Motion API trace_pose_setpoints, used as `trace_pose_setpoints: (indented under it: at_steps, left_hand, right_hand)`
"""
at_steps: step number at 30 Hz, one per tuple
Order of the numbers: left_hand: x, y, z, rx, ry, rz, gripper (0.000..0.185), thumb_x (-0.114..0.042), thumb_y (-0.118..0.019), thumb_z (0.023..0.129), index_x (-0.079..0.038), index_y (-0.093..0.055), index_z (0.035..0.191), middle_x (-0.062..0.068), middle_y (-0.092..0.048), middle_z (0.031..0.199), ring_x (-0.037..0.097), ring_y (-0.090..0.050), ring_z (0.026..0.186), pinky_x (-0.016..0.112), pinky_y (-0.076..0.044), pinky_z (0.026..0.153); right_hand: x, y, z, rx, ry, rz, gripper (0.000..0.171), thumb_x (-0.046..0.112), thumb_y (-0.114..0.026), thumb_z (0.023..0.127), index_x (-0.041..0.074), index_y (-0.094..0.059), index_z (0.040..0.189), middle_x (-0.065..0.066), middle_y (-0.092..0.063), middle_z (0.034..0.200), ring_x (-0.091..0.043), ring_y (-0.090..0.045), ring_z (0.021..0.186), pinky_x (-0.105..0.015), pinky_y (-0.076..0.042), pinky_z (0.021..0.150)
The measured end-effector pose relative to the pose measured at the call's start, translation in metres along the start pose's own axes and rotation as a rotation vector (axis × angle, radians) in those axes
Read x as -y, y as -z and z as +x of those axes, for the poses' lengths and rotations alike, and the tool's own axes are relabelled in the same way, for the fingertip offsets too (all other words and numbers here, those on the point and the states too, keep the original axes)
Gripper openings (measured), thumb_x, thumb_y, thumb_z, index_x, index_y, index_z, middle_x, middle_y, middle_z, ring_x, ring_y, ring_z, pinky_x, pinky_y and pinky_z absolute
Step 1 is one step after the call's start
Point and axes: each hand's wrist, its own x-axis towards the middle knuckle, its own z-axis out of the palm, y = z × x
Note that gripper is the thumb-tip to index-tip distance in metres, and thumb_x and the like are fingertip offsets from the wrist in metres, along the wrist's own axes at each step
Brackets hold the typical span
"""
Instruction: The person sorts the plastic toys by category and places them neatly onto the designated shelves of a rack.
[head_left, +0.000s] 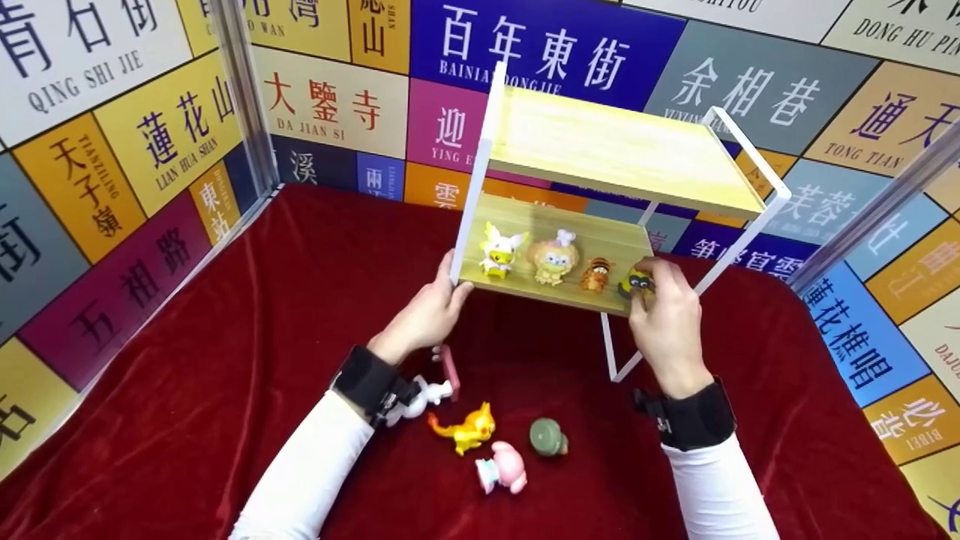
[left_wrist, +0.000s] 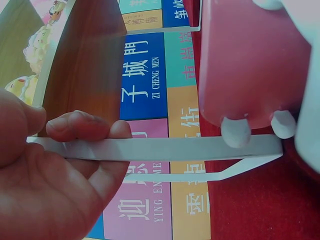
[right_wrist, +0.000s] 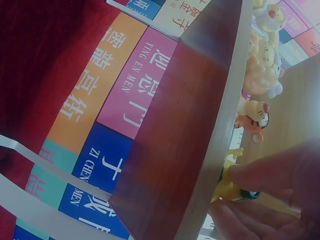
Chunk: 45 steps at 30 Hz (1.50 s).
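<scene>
A two-tier shelf with a white frame and wooden boards (head_left: 622, 150) stands tilted ahead of me. My left hand (head_left: 430, 307) grips its left post, with the fingers wrapped round the white bar (left_wrist: 175, 148) in the left wrist view. At the right end of the lower board my right hand (head_left: 670, 322) pinches a small yellow figurine with black eye patches (head_left: 636, 282). To its left along that board stand a striped tiger figurine (head_left: 596, 275), a fluffy figurine with a chef's hat (head_left: 553, 256) and a yellow figurine in a white hood (head_left: 500, 251).
Several figurines lie on the red cloth (head_left: 322, 255): an orange-yellow one (head_left: 466, 429), a pink one (head_left: 504, 468), a dark green one (head_left: 548, 437). By the left wrist lies a white figurine (head_left: 421, 397) with a pink part (head_left: 449, 373). Sign-covered panels (head_left: 322, 101) stand behind.
</scene>
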Motion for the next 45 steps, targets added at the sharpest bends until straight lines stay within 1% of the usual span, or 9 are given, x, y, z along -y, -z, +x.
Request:
trace_pose_setpoints:
  at_steps: [6,11,16,18,24,29,35,39,45]
  left_hand:
    - [-0.001,0.0,0.001,0.001,-0.002,0.006,0.067,-0.026,-0.042,0.109,0.0,-0.007,0.16,0.026,-0.066,0.097,0.031,-0.063,0.081,0.044,-0.053,0.082]
    - [-0.001,0.0,0.0,0.004,0.003,-0.001,0.067,-0.026,-0.042,0.109,0.001,-0.006,0.16,0.019,-0.061,0.084,0.028,-0.06,0.074,0.043,-0.052,0.079]
    - [-0.001,0.001,-0.001,0.009,0.01,-0.009,0.067,-0.027,-0.04,0.11,0.0,-0.005,0.16,0.025,-0.066,0.099,0.028,-0.061,0.077,0.042,-0.052,0.08]
    - [0.0,0.0,-0.001,0.008,0.011,-0.011,0.067,-0.027,-0.04,0.11,0.0,-0.005,0.16,0.027,-0.067,0.108,0.029,-0.063,0.081,0.042,-0.052,0.082]
    - [0.001,0.0,-0.002,0.015,0.021,-0.002,0.068,-0.028,-0.04,0.11,0.0,-0.005,0.16,0.028,-0.067,0.108,0.031,-0.065,0.083,0.043,-0.053,0.084]
    - [-0.001,0.0,-0.001,0.003,0.007,-0.001,0.067,-0.027,-0.041,0.11,0.0,-0.007,0.16,0.027,-0.068,0.106,0.03,-0.063,0.082,0.043,-0.052,0.082]
    - [-0.003,0.001,0.001,0.007,-0.011,-0.005,0.066,-0.026,-0.04,0.11,0.0,-0.007,0.16,0.03,-0.065,0.122,0.03,-0.063,0.081,0.042,-0.052,0.081]
    - [-0.002,0.001,0.001,0.01,-0.009,-0.006,0.067,-0.026,-0.04,0.11,0.0,-0.006,0.16,0.03,-0.061,0.131,0.031,-0.065,0.083,0.042,-0.053,0.082]
    - [0.0,0.0,0.0,0.006,0.004,-0.014,0.068,-0.027,-0.04,0.11,0.001,-0.005,0.16,0.029,-0.056,0.14,0.031,-0.066,0.093,0.042,-0.052,0.087]
  right_hand:
    - [0.0,0.003,-0.003,-0.024,0.022,0.005,0.042,-0.012,-0.067,0.081,-0.008,-0.058,0.121,-0.028,-0.055,0.135,-0.046,-0.058,0.117,-0.055,-0.05,0.098]
    - [0.001,0.005,-0.007,-0.057,0.05,0.029,0.045,-0.01,-0.071,0.08,-0.01,-0.057,0.123,-0.027,-0.054,0.138,-0.042,-0.059,0.116,-0.052,-0.053,0.094]
    - [0.003,0.009,-0.01,-0.077,0.054,0.043,0.044,-0.007,-0.073,0.08,-0.01,-0.058,0.121,-0.026,-0.056,0.136,-0.039,-0.06,0.112,-0.047,-0.054,0.09]
    - [0.004,0.011,-0.012,-0.086,0.047,0.052,0.043,-0.007,-0.073,0.08,-0.01,-0.059,0.12,-0.025,-0.057,0.136,-0.038,-0.06,0.111,-0.037,-0.053,0.091]
    - [0.007,0.018,-0.019,-0.139,0.044,0.141,0.04,-0.009,-0.073,0.079,-0.011,-0.061,0.118,-0.026,-0.055,0.136,-0.037,-0.06,0.115,-0.002,-0.042,0.088]
    - [0.012,0.024,-0.022,-0.186,0.056,0.201,0.04,-0.01,-0.074,0.078,-0.011,-0.062,0.116,-0.024,-0.054,0.136,-0.034,-0.059,0.113,-0.002,-0.044,0.086]
    - [0.015,0.026,-0.025,-0.22,0.068,0.198,0.04,-0.009,-0.077,0.077,-0.008,-0.065,0.115,-0.023,-0.058,0.129,-0.026,-0.058,0.105,-0.006,-0.044,0.082]
    - [0.016,0.025,-0.028,-0.209,0.103,0.166,0.038,-0.008,-0.077,0.077,-0.008,-0.065,0.113,-0.023,-0.061,0.12,-0.018,-0.057,0.1,-0.01,-0.044,0.08]
    - [0.021,0.024,-0.033,-0.169,0.166,0.146,0.033,-0.006,-0.078,0.077,-0.005,-0.067,0.109,-0.019,-0.064,0.107,-0.023,-0.059,0.093,-0.008,-0.042,0.077]
